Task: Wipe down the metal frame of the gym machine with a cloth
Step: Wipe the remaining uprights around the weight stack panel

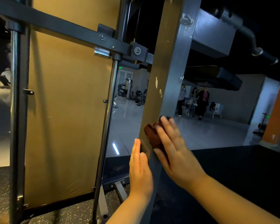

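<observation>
1. In the head view we see two hands and one cloth, all low in the picture, toward 5 o'clock from its middle.
2. The right hand (173,147) lies flat with straight, spread fingers. It grips nothing and only presses the cloth (152,135) against the post.
3. The cloth is dark brown and bunched. It shows from under the right fingers at their 10 o'clock side and touches the front face of the post.
4. The left hand (140,167) is also flat, its fingers straight and together. It holds nothing and rests against the left edge of the post, at 7 o'clock from the cloth.
5. The post (170,78) is one wide grey upright of the machine frame. It leans a little and carries several pale chips in its paint.
6. One dark crossbar (55,25) runs from 10 o'clock down to the post, with three round bolt heads near the joint.
7. Two shiny guide rods stand behind it, one (14,94) at 9 o'clock and one (108,110) near the middle, with one tan panel (68,110) between them.
8. At 3 o'clock, far behind, a few people (200,101) stand on the pale floor. They are too small for us to count surely.
</observation>
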`<state>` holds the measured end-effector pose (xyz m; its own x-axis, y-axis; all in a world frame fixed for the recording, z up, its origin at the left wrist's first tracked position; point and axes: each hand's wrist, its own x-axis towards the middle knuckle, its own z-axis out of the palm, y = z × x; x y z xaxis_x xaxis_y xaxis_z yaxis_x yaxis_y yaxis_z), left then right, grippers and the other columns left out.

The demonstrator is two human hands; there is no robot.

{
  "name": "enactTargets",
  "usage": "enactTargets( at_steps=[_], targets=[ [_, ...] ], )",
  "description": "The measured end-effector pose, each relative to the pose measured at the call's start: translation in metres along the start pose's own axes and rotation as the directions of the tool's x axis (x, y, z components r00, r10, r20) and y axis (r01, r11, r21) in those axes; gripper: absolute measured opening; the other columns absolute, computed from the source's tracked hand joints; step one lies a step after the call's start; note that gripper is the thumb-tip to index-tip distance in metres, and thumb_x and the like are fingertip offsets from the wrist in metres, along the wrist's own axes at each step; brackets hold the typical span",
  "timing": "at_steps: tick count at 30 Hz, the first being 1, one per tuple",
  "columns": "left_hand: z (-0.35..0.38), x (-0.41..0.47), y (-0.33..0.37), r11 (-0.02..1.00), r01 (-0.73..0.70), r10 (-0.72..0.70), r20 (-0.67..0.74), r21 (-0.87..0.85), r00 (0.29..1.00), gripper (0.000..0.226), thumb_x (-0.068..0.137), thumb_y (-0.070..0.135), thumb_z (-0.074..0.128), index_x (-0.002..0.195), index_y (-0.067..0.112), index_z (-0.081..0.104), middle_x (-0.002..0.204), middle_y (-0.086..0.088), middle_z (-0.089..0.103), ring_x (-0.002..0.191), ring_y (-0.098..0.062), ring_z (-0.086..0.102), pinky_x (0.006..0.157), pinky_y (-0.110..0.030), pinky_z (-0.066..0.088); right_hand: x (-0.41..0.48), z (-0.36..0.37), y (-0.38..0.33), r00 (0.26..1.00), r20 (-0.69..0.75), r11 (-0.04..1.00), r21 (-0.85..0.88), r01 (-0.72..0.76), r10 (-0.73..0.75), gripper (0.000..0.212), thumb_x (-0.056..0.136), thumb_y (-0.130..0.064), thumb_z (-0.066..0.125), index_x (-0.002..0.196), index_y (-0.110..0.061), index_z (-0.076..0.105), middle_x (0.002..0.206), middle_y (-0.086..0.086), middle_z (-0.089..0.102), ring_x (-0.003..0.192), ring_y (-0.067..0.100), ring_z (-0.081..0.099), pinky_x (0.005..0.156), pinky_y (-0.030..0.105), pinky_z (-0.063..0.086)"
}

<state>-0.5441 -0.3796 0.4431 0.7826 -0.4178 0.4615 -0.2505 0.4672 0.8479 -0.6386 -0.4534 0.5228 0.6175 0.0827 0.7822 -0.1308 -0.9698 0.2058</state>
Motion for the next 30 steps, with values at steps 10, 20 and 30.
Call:
enactTargets(
  at_steps=[10,20,30],
  targets=[
    [0.001,0.0,0.0,0.998,0.001,0.0,-0.021,0.059,1.0,0.039,0.113,0.037,0.028,0.149,0.052,0.023,0.162,0.029,0.027,0.148,0.013,0.021,0.129,-0.032,0.021,0.051,-0.029,0.016,0.985,-0.106,0.987,0.096,-0.127,0.137,0.06,0.108,-0.028,0.04,0.163,-0.016,0.02,0.172,-0.006,0.002,0.159,0.015,-0.007,0.125,0.029,0.002],
    [0.008,0.028,0.055,0.95,-0.309,0.3,0.138,0.049,0.944,0.047,0.107,0.035,0.028,0.153,0.043,0.025,0.167,0.022,0.024,0.152,0.009,0.018,0.127,-0.021,0.017,0.052,-0.032,0.018,0.984,-0.134,0.993,0.034,-0.11,0.113,0.061,0.109,-0.029,0.04,0.163,-0.014,0.017,0.173,-0.003,-0.003,0.159,0.018,-0.004,0.127,0.038,0.007],
    [0.015,0.074,0.064,0.932,-0.264,0.312,0.181,-0.249,0.933,0.051,0.102,0.036,0.046,0.152,0.042,0.04,0.167,0.009,0.033,0.155,-0.012,0.029,0.128,-0.049,0.025,0.015,-0.012,0.009,0.998,-0.059,0.998,-0.059,0.002,-0.005,0.059,0.108,-0.029,0.04,0.162,-0.019,0.019,0.173,-0.002,0.007,0.159,0.022,0.005,0.124,0.047,0.016]
  ],
)
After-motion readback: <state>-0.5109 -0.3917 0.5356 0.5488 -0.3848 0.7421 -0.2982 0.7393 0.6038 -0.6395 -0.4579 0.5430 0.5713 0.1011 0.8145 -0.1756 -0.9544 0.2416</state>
